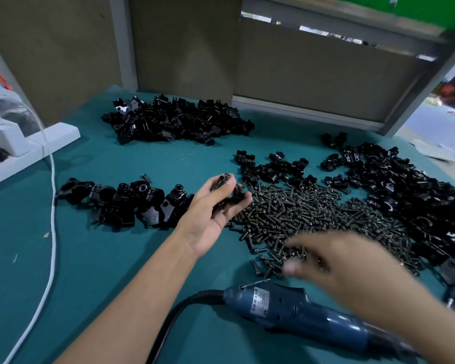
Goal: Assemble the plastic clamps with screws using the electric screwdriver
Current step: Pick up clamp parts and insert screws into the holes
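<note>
The left hand (216, 206), palm up, grips a black clamp piece (229, 195). The right hand (352, 274), too blurred to read its grip, hovers over the near edge of the screw pile (313, 214). Nearest it, just below, the electric screwdriver (286, 308) lies crosswise, cord (174, 312) leftward.

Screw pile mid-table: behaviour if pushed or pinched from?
Loose screw pile would probably scatter rather than slide as one. Single screws look small and round-shanked, so likely to roll, though the green mat may damp that.
</note>
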Demonstrator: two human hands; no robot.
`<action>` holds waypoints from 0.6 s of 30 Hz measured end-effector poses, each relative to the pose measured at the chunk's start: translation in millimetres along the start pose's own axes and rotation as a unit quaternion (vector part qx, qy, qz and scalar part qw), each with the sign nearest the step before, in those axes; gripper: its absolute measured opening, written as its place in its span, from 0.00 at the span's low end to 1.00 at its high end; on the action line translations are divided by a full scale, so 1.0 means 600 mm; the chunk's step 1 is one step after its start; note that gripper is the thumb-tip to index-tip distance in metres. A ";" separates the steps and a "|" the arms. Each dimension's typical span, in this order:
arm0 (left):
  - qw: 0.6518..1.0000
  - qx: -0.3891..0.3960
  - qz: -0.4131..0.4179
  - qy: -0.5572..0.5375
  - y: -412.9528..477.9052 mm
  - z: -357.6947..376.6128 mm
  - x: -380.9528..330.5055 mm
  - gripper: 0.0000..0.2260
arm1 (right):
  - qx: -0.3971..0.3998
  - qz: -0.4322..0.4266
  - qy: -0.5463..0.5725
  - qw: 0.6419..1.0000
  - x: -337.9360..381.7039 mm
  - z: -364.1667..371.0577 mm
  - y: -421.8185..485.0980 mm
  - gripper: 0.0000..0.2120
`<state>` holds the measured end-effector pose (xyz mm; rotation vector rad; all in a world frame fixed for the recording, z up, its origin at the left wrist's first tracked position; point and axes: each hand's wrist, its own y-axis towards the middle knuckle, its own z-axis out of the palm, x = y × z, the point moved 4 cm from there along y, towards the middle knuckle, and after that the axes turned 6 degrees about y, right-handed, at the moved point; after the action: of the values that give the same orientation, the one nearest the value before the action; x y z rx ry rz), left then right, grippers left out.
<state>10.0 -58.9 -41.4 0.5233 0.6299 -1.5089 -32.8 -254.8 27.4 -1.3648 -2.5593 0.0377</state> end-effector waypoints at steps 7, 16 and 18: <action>0.997 -0.048 0.028 0.055 0.006 -0.012 0.003 0.08 | -0.144 -0.024 -0.159 0.976 0.019 0.106 -0.045 0.44; 0.994 -0.046 0.019 0.099 0.003 -0.009 0.005 0.12 | -0.271 -0.106 -0.098 0.952 0.002 0.104 -0.079 0.32; 0.993 -0.040 0.020 0.112 0.003 -0.008 0.004 0.13 | -0.348 -0.141 -0.092 0.922 0.001 0.080 -0.098 0.22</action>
<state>11.2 -57.5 -47.0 0.6441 0.8456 -1.3916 -91.4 -283.1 -11.5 -1.1949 -3.0512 -0.9161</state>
